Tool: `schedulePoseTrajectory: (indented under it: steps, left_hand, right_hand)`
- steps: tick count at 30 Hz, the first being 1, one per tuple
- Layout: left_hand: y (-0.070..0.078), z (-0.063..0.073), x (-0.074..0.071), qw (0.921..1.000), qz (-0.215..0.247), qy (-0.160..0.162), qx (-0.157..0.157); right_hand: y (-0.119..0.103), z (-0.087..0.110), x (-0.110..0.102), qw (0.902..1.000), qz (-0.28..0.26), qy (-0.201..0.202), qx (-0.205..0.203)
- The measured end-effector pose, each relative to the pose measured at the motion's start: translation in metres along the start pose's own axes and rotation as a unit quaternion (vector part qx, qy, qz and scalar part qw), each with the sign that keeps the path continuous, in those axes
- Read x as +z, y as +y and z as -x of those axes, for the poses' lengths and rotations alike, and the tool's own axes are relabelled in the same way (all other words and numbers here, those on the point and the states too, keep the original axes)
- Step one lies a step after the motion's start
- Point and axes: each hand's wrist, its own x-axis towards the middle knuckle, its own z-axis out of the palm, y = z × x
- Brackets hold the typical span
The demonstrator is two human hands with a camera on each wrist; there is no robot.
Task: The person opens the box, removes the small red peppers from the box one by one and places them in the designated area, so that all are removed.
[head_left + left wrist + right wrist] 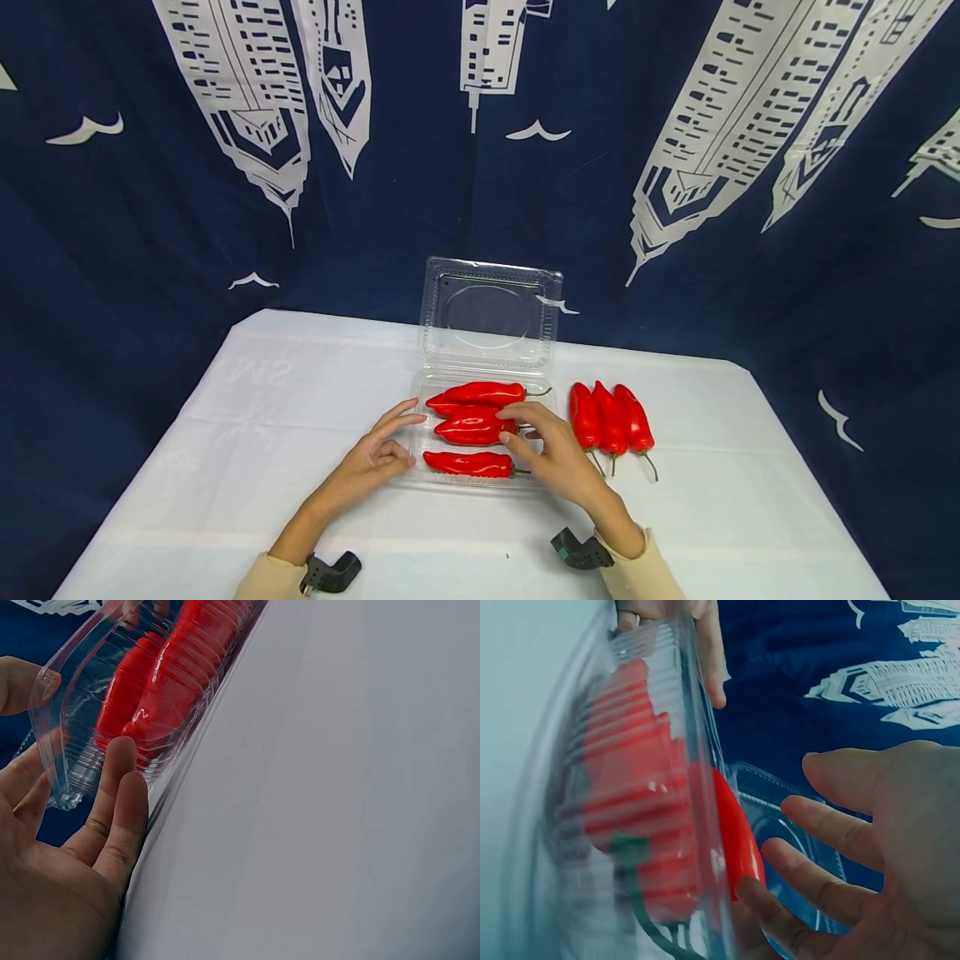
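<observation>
Several glossy red peppers (pixel 468 464) lie side by side in a clear plastic clamshell box (pixel 480 485), its lid raised at the back. My left hand (pixel 369 462) is at the box's left side. In the left wrist view its thumb meets the rim and two straight fingertips (pixel 132 796) are at the ribbed wall. My right hand (pixel 557 454) reaches over the box's right side, thumb and fingers spread near the stem end of the middle red pepper (pixel 468 430). The right wrist view shows those fingers (pixel 810 874) loosely extended beside a red pepper (pixel 739 836).
Three more red peppers (pixel 611 421) lie on the white table (pixel 300 417), right of the box, stems toward me. The transparent lid (pixel 487 312) stands against a dark blue curtain (pixel 525 192) printed with white buildings. The table's back edge runs just behind the box.
</observation>
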Motion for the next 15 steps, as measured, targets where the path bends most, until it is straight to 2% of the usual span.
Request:
schedulePoseTrajectory:
  steps: [5,15]
  left_hand:
    - [0.0,0.0,0.0,1.0,0.001,0.0,0.004]
    - [0.002,0.0,0.001,1.0,-0.001,0.0,0.002]
  right_hand:
    - [-0.001,-0.001,0.008,0.9999,0.002,-0.015,-0.001]
    - [0.002,-0.002,0.02,0.9985,0.003,-0.038,-0.04]
